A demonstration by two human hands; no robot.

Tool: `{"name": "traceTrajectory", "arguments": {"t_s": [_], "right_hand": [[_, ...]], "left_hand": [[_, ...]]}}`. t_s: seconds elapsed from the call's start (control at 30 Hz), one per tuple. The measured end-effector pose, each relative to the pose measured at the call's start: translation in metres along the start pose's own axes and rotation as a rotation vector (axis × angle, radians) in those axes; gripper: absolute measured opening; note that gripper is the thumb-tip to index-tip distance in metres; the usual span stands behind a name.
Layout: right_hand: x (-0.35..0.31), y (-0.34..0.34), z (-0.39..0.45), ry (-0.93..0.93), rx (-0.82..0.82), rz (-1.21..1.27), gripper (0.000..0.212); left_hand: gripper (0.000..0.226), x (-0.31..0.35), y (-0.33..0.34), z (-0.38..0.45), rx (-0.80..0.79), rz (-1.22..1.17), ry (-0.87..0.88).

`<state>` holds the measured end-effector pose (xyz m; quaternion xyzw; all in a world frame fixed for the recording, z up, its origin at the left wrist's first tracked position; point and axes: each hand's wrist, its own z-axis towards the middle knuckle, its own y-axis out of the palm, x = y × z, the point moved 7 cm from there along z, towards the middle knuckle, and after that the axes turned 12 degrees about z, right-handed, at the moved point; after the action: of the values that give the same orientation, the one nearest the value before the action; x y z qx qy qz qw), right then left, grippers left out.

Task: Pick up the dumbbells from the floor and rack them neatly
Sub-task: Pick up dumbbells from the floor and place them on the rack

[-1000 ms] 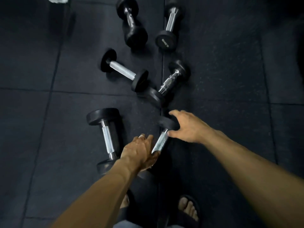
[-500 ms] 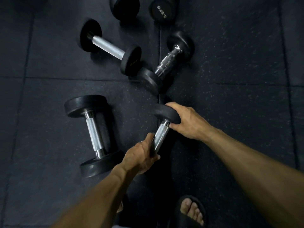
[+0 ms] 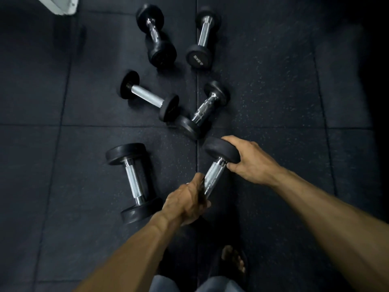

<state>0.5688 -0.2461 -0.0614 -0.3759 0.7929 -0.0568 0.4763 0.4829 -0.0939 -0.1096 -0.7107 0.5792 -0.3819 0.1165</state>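
6 black-headed dumbbells with chrome handles. The nearest dumbbell (image 3: 214,171) tilts, gripped at its handle and far head. A bigger dumbbell (image 3: 133,182) lies left of it. 2 mid-floor dumbbells (image 3: 149,95) (image 3: 203,109) meet at their near heads. 2 far dumbbells (image 3: 155,35) (image 3: 203,35) lie apart.

Dim-lit floor of dark speckled rubber tiles (image 3: 273,91), a white object's corner (image 3: 61,5) at upper left.
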Motion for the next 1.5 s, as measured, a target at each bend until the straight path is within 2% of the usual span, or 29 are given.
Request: {"name": "traceTrajectory", "arguments": {"t_s": [0.2, 0.6, 0.8, 0.97, 1.13, 1.37, 1.5], "right_hand": [[-0.085, -0.077, -0.058, -0.039, 0.103, -0.006, 0.062], [-0.305, -0.251, -0.196, -0.186, 0.314, -0.097, 0.067], [-0.360, -0.340, -0.282, -0.208, 0.452, -0.123, 0.064], [-0.359, -0.426, -0.346, -0.202, 0.562, -0.155, 0.067], [-0.323, -0.518, -0.408, -0.167, 0.626, -0.145, 0.059], [-0.223, -0.644, -0.479, -0.033, 0.726, -0.136, 0.063], [-0.166, -0.688, -0.504, 0.044, 0.746, -0.108, 0.061]], "left_hand": [[0.051, 0.052, -0.094, -0.058, 0.089, 0.042, 0.081], [0.049, 0.187, -0.320, -0.202, 0.296, 0.092, 0.300], [0.045, 0.280, -0.394, -0.257, 0.337, 0.222, 0.429], [0.045, 0.383, -0.418, -0.267, 0.305, 0.213, 0.554], [0.050, 0.507, -0.414, -0.254, 0.246, 0.241, 0.655], [0.056, 0.683, -0.377, -0.219, 0.125, 0.277, 0.739], [0.053, 0.753, -0.348, -0.199, 0.042, 0.302, 0.763]]}}
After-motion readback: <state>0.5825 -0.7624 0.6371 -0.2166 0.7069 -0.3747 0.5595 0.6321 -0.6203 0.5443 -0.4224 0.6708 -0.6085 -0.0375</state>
